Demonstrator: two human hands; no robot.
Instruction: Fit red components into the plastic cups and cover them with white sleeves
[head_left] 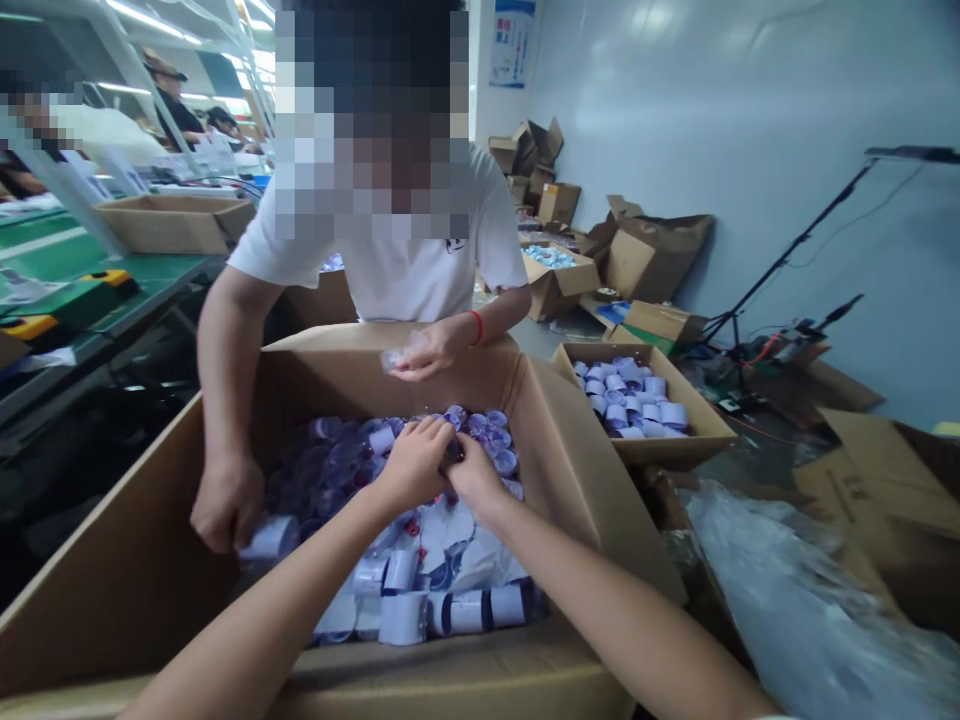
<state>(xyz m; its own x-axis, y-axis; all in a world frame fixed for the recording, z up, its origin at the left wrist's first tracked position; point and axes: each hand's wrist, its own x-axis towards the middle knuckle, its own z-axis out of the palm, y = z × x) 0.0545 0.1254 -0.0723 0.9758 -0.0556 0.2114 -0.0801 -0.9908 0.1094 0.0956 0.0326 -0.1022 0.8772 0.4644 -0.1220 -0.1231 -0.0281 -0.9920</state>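
Both my hands meet over the contents of a large cardboard box [570,480]. My left hand [421,452] is closed, its fingers curled against a small dark, shiny object [454,449]. From the other side my right hand [476,474] closes around the same object, which the fingers mostly hide. Beneath them lie many small clear plastic tubs with white labels, one labelled tub [403,618] being at the near side. White paper-like scraps [480,560] and small red bits are among them.
Across the box, a co-worker's hand [229,500] grips a white-labelled tub [271,540]; their other hand [431,352] holds clear plastic pieces. A smaller carton [675,455] of labelled tubs stands right. Plastic sheeting [795,600] lies at lower right, a green workbench [52,245] at left.
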